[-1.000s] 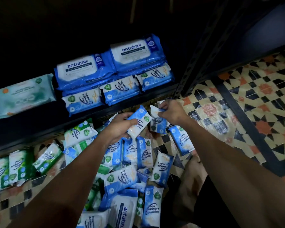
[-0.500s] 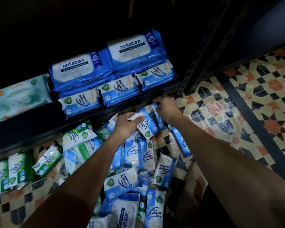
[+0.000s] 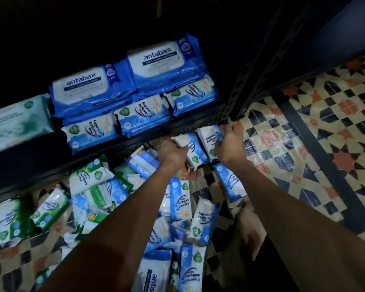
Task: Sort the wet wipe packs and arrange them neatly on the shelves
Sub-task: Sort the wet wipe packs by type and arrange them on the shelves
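Crowding the shelf edge (image 3: pixel 135 142), blue packs (image 3: pixel 143 114) front both hands' packs (image 3: pixel 198 148).

The right hand's fingers (image 3: pixel 228 131) are hidden behind the blue pack (image 3: pixel 210 140).

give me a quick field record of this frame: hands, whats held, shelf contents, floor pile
left hand: left hand grips a small blue pack
right hand: right hand grips a second small blue pack
where held: just below the front edge of the shelf
shelf contents: two large antabax packs, a row of three small blue packs in front, a teal pack to the left
floor pile: loose blue packs and green packs on the patterned tile floor
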